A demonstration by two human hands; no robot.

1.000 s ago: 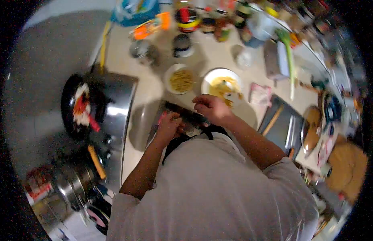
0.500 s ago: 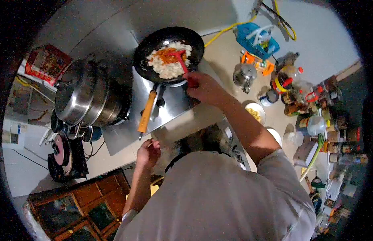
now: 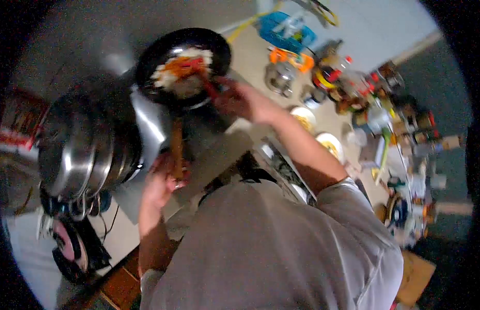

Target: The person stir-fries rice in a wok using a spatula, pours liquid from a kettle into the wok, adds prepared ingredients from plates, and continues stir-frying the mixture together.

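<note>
A black wok (image 3: pixel 147 57) holds white chunks of food with orange-red sauce over them (image 3: pixel 167 77). My right hand (image 3: pixel 240 101) is closed around the handle of a red spatula (image 3: pixel 205 82), its blade down in the food. The wok's wooden handle (image 3: pixel 177 142) points back towards me. Around its near end my left hand (image 3: pixel 160 178) is closed, with fingertips showing on the handle's right side. Motion blur softens both hands and the wok.
A stacked metal steamer (image 3: pixel 80 160) stands close on the left. To the right are a metal pot (image 3: pixel 281 77), a bowl of yellow food (image 3: pixel 303 118), a plate (image 3: pixel 328 144), a blue basket (image 3: pixel 286 32) and several bottles and jars (image 3: pixel 348 82).
My left hand has come up from below the wok handle and taken hold of it. The whole view has shifted, with the wok further left. The spatula stays in my right hand.
</note>
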